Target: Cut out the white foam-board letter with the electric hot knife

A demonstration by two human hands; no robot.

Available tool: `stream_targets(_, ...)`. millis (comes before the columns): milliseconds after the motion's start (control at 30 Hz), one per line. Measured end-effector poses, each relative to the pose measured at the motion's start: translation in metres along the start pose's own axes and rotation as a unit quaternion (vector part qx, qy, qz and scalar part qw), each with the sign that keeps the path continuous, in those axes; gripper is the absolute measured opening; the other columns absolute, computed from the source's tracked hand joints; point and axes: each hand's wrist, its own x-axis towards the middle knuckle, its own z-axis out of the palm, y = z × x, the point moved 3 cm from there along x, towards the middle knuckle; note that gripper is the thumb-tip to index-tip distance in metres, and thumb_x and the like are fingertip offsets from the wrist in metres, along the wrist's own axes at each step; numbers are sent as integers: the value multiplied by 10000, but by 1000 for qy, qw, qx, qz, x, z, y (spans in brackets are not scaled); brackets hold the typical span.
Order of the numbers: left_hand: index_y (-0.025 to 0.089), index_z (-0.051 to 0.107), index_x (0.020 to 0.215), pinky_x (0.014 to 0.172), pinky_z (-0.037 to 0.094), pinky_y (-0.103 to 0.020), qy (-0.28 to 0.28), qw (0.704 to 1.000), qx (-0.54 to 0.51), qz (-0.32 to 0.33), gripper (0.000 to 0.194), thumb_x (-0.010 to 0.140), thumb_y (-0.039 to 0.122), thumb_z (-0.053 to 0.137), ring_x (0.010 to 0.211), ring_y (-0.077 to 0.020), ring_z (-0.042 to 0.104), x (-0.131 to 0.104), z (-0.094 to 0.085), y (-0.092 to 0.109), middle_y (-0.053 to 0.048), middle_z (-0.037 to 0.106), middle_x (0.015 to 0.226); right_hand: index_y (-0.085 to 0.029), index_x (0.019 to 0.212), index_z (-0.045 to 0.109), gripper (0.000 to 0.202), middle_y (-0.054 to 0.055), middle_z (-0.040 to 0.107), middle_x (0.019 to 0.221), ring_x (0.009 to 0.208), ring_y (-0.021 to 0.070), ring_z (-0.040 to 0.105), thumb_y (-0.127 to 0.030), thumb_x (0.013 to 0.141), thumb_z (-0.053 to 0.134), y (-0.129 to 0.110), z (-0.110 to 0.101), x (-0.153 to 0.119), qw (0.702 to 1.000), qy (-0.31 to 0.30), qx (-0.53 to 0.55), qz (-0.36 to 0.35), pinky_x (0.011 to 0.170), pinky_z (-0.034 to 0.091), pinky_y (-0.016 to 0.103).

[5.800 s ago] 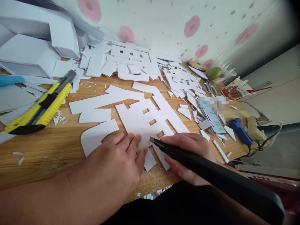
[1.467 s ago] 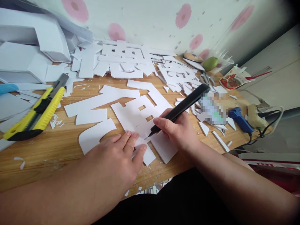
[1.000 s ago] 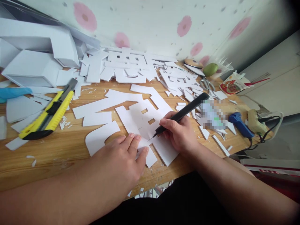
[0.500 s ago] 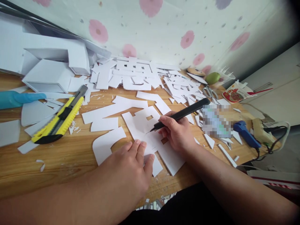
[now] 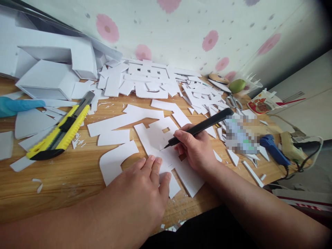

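Black tool (image 5: 203, 126) shifted forward | right fingers (image 5: 187, 139) gripping it | board (image 5: 167, 159) under flat left fingers (image 5: 148, 166)

A wood-grained tabletop (image 5: 70, 190) spans the scene. Along its back edge rises a white wall (image 5: 181, 41) patterned with large pink flowers (image 5: 210, 40) and small grey specks. Beyond its right edge stands a plain pale panel (image 5: 311, 84); soft light dims into shadow above the far right corner.

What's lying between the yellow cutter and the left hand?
Small white scraps, then tabletop, then a curved white piece partly hidden by the left hand, in the head view.
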Motion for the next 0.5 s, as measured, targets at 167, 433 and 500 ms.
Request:
stream_targets(167, 162, 693, 1158, 984, 491, -534, -14, 1000, 10, -7, 454, 806, 445, 736, 1218, -405, 638, -4, 5, -1, -254, 688, 1266, -188, 742, 645, 346, -51, 559, 493, 394, 95, 462, -501, 782, 787, -3, 2, -2, 999, -20, -43, -4, 368, 369, 216)
stream_targets(433, 141, 696, 1150, 962, 499, -536, 10, 1000, -1, 8, 484, 765, 422, 778, 1167, -419, 670, -3, 2, -3, -291, 697, 1224, -203, 682, 647, 288, -46, 544, 499, 517, 130, 560, -439, 754, 794, -21, 6, 2, 992, -47, -106, -53, 496, 468, 243)
stream_targets(500, 139, 704, 1147, 944, 514, -533, 7, 1000, -3, 12, 512, 733, 420, 809, 1138, -422, 685, -1, -1, -5, -296, 697, 1220, -203, 667, 641, 270, -47, 543, 503, 531, 132, 563, -412, 746, 794, -22, 5, 4, 991, -44, -109, -63, 510, 472, 246)
